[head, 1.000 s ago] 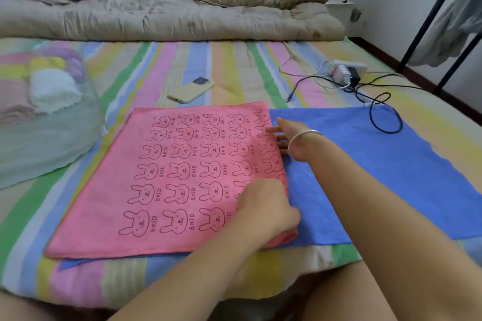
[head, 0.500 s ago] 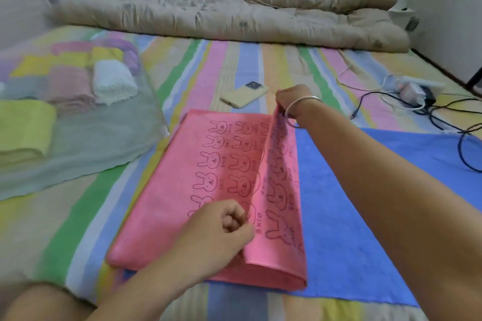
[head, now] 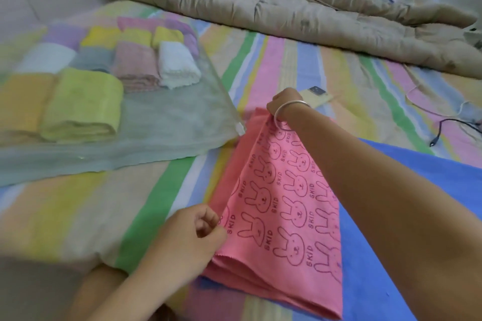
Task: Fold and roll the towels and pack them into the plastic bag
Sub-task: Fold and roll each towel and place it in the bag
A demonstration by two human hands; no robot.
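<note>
Head view: the pink towel [head: 281, 211], printed w/ bunnies and "SKID", is held up at two points of its upper layer. The far edge is pinched by the right grip [head: 283, 101], fingers curled down onto the cloth, a silver bangle [head: 289, 110] worn at the wrist. The near edge is pinched by the left grip [head: 193, 234] btwn thumb and curled fingers. The towel is doubled: lower layers lie flat, and the top layer is raised, sloping down to a fold on the right. It is laid partly on a blue towel [head: 430, 164], spread on the striped bed sheet [head: 78, 216].

To the left, just beside the pink towel's far corner, the plastic bag [head: 169, 138] lies flat; rolled towels are seen through its film, incl. a green roll [head: 83, 104] and a white roll [head: 177, 65]. Beyond the right wrist a phone [head: 317, 95] is partly hidden. A beige quilt [head: 287, 13] is bunched across the far side of the bed; a black cable [head: 448, 128] lies at the right edge.
</note>
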